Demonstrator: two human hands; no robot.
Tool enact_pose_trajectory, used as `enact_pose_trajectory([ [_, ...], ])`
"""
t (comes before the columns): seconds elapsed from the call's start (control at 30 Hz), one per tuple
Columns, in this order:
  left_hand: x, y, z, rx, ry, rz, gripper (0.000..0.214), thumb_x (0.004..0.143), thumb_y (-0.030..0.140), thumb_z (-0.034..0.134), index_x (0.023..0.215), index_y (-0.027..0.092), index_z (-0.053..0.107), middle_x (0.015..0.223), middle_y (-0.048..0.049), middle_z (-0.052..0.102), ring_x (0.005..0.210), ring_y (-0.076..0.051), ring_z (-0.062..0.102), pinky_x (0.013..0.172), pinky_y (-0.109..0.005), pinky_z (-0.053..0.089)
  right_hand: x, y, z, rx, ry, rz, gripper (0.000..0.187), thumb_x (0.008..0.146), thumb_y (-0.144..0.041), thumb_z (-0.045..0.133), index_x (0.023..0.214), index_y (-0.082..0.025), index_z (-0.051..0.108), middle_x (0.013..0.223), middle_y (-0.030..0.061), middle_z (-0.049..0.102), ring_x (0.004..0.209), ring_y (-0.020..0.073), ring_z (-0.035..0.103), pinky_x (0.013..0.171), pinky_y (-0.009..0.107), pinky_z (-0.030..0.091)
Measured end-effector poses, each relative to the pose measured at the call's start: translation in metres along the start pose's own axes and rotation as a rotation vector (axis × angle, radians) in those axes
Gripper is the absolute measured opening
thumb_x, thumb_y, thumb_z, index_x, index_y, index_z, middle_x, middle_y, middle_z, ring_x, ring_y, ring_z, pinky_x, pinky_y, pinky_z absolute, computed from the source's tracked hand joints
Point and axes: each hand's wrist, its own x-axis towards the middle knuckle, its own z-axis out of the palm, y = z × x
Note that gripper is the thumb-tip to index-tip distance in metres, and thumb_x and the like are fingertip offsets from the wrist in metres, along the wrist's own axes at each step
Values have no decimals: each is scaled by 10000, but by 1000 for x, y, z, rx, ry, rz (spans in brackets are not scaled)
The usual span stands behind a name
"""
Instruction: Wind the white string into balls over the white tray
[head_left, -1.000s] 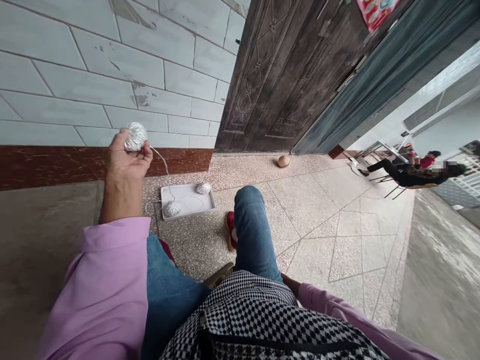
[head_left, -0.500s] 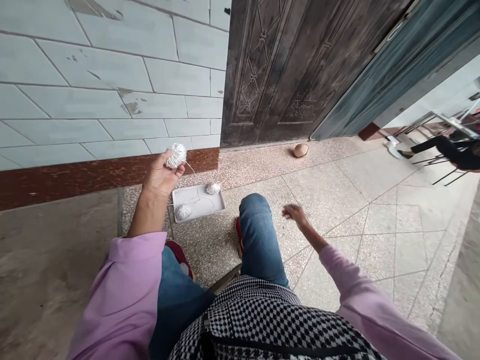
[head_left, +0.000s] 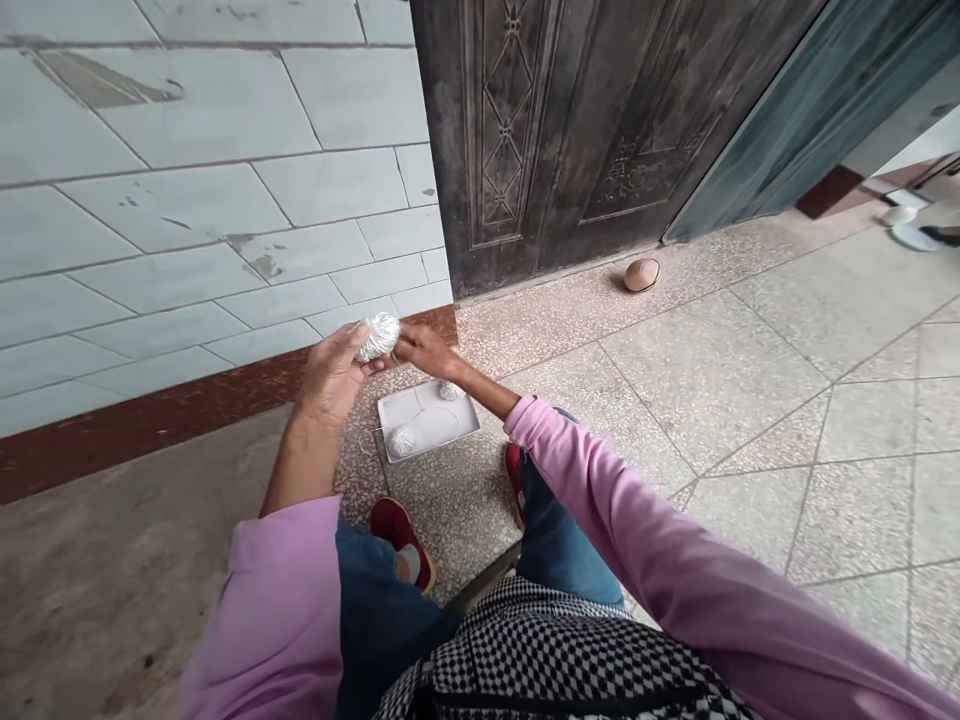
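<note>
A ball of shiny white yarn (head_left: 379,337) is in my left hand (head_left: 334,370), whose thumb and fingers close around it from the left. Reaching across, my right hand (head_left: 424,350) is at the ball's right side with its fingers drawn together. What those fingers pinch is too small to make out. Below both hands a shallow white tray (head_left: 431,428) lies on the floor. One white yarn ball (head_left: 401,440) sits in its near left corner and another yarn ball (head_left: 451,391) at the far right. Loose thread runs across the tray and over its left edge.
A tiled wall (head_left: 187,210) with a brown base strip rises at the left, beside a dark carved door (head_left: 555,130). A round tan object (head_left: 642,275) rests by the doorsill. My knees and red shoes (head_left: 403,540) are close to the tray.
My right hand has come from the far right, over my knee, to the yarn ball in my left hand. The view has shifted, and my left hand still holds the ball.
</note>
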Motion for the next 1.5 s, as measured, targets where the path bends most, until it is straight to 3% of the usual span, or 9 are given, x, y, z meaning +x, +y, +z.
enact_pose_trajectory([
  [0.1, 7, -9, -12, 26, 40, 21, 628, 597, 456, 1267, 983, 181, 855, 1086, -98, 908, 869, -199, 811, 651, -212, 640, -15, 3, 8, 21, -53, 69, 343, 1374, -277, 657, 1074, -150, 765, 879, -2, 731, 798, 174, 686, 835, 265, 524],
  [0.33, 21, -23, -22, 178, 135, 45, 633, 558, 495, 1223, 1016, 204, 898, 1042, -77, 912, 827, -214, 796, 630, -239, 645, -35, -22, 5, 14, -200, 13, 319, 1344, -259, 780, 1055, -136, 838, 895, 6, 720, 903, 188, 655, 888, 287, 470],
  [0.47, 16, -23, -21, 378, -26, 45, 656, 620, 562, 1226, 1082, 182, 956, 1025, -92, 904, 830, -227, 792, 630, -247, 650, -30, -39, -19, 63, -50, 5, 326, 1317, -218, 824, 997, -162, 808, 940, 32, 761, 933, 197, 684, 896, 294, 510],
  [0.6, 4, -19, -17, 328, -236, -61, 682, 724, 664, 1205, 1133, 177, 959, 1096, -128, 916, 895, -262, 832, 644, -262, 675, -24, -45, -40, 141, 70, 114, 518, 1333, -349, 860, 876, -194, 672, 794, -27, 611, 774, 147, 535, 759, 269, 438],
  [0.77, -3, -14, -11, 230, -251, -89, 641, 680, 507, 1235, 1139, 183, 926, 1075, -102, 899, 879, -259, 829, 696, -295, 710, -30, -53, -31, 255, 115, 255, 592, 1356, -163, 767, 817, -231, 530, 686, -81, 446, 683, 106, 388, 691, 266, 333],
  [0.87, -2, -12, -7, 210, -278, -64, 617, 670, 402, 1233, 1149, 193, 906, 1130, -109, 901, 901, -258, 828, 728, -303, 718, -27, -58, -28, 369, 114, 297, 595, 1334, -301, 869, 839, -237, 544, 656, -94, 432, 636, 101, 370, 619, 237, 299],
  [1.1, 3, -13, 8, 128, -194, -44, 677, 661, 462, 1227, 1196, 194, 911, 1241, -147, 909, 1039, -285, 851, 771, -291, 721, -10, -59, -35, 387, 235, 216, 748, 1180, -761, 994, 871, -247, 545, 745, -52, 520, 688, 127, 457, 578, 216, 384],
  [1.3, 0, -21, 3, 201, -223, -131, 677, 657, 526, 1237, 1150, 172, 938, 1185, -145, 931, 999, -300, 854, 793, -336, 716, -24, -46, -35, 257, 221, 145, 772, 1230, -809, 911, 843, -251, 545, 721, -55, 504, 714, 146, 440, 676, 248, 423],
  [1.5, 9, -24, -2, 243, -167, -20, 619, 611, 427, 1214, 1098, 183, 920, 1039, -77, 878, 913, -255, 789, 855, -341, 660, -27, -44, -38, 199, 242, 126, 706, 1292, -732, 868, 895, -265, 518, 764, -44, 522, 756, 170, 472, 750, 279, 472],
])
